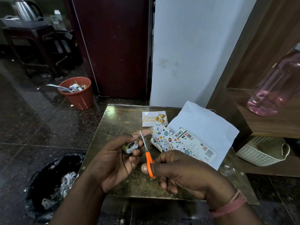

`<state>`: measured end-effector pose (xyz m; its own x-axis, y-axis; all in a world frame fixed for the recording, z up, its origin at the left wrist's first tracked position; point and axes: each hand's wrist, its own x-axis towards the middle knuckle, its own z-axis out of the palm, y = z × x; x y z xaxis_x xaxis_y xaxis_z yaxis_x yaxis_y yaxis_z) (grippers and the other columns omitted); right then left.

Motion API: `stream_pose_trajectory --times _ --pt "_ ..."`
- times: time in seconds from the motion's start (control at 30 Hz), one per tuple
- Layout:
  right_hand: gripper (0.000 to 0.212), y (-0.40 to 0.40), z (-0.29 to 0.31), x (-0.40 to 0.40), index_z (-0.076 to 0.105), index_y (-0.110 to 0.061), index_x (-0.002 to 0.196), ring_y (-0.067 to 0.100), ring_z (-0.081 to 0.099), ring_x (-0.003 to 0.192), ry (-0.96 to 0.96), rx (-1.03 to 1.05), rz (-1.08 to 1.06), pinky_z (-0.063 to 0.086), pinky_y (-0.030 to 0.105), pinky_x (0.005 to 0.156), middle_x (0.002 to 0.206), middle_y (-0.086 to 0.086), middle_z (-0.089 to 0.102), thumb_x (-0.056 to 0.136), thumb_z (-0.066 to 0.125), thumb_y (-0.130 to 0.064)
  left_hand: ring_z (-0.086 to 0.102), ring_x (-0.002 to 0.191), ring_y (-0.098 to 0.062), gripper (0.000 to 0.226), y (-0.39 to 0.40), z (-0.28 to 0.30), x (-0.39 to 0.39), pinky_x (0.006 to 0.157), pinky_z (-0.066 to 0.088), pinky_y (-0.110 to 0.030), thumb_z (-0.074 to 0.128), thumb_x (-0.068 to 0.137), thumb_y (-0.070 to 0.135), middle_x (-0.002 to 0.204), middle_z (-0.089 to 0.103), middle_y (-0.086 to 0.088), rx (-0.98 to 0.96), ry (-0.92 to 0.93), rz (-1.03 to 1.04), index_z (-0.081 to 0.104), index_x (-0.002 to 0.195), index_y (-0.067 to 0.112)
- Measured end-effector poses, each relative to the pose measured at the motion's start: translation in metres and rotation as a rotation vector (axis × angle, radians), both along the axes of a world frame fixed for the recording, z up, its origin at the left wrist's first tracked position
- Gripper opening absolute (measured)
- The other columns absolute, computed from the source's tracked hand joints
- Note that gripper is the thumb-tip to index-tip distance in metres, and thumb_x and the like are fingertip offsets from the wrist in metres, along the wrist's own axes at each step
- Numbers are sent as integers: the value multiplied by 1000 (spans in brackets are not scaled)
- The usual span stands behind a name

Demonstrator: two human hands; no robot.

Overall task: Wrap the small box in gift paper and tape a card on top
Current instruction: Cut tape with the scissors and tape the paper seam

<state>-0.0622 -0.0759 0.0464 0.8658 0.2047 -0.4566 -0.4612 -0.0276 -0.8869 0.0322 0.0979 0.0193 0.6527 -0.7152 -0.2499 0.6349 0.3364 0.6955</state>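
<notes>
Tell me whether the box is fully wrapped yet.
Not yet: gift paper covers only the box's left part; its printed label and barcode still show.

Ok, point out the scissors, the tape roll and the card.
scissors [149, 161], head view, orange handle.
tape roll [129, 146], head view, its side, in the left hand.
card [154, 119], head view, printed face.

A lived-in home is showing here: a maroon refrigerator [113, 46] is standing against the wall. To its left, a steel kettle [24, 10] is sitting on stacked plastic stools [32, 39]; before it, a terracotta-coloured bin [78, 95] is holding scraps on polished granite flooring [32, 119].
</notes>
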Motion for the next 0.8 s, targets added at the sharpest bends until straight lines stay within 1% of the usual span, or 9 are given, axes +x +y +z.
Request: stream_pose_trajectory --times 0.1,0.17,0.27,0.4,0.5,0.53,0.6,0.7,0.8 --pt "37 -1 -4 1 66 -9 82 10 46 42 -3 -21 0 31 22 39 56 2 56 75 87 -39 46 59 -4 41 -1 1 -2 46 36 -14 54 92 14 80 54 0 14 23 6 70 127 -1" --pt "40 -1 -6 1 66 -11 79 13 47 47 1 -10 -7 32 22 39 60 3 56 69 87 -44 45 58 -4 42 0 2 -2 46 34 -14 52 93 15 80 53 1 22 26 -5 69 128 -1" --pt "35 -1 -8 1 65 -12 77 10 48 46 4 8 -7 32 22 38 59 0 58 72 86 -40 45 59 -4 46 0 1 -2 48 33 -15 60 88 18 81 53 1 27 26 -25 68 129 -1" --pt "36 -2 -7 1 62 -10 77 9 47 44 1 24 -5 31 21 37 58 0 58 77 87 -36 45 61 -5 53 1 1 -1 45 37 -15 72 80 20 81 54 0 12 36 -44 69 128 -3" --pt "43 -2 -9 2 63 -9 82 12 49 50 13 19 -23 31 21 36 70 5 60 67 87 -42 45 62 -5 51 1 2 -2 45 38 -15 72 81 20 81 54 -1 24 19 -39 69 126 -4" --pt "44 -2 -10 2 63 -9 82 13 48 50 17 14 -28 31 21 36 70 5 59 67 87 -42 44 62 -5 45 0 2 -2 45 38 -15 70 85 18 81 54 -1 27 20 -34 70 125 -3" --pt "37 -2 -8 2 61 -8 80 11 47 46 19 7 -33 30 21 36 62 2 58 77 86 -35 44 61 -6 35 0 3 -2 44 38 -15 61 94 17 81 53 -2 26 41 -16 73 120 -3" --pt "28 -2 -4 1 57 -8 78 7 45 40 30 3 -46 29 20 36 53 -3 56 88 77 -24 43 59 -5 38 -1 6 -3 43 37 -15 53 99 24 80 51 -3 25 82 1 76 113 -3" --pt "25 -1 -5 1 58 -7 78 9 45 42 28 2 -60 28 20 35 57 -2 57 88 77 -21 43 55 -4 46 -3 7 -3 40 35 -15 54 98 28 76 50 -2 34 119 19 71 121 -8"
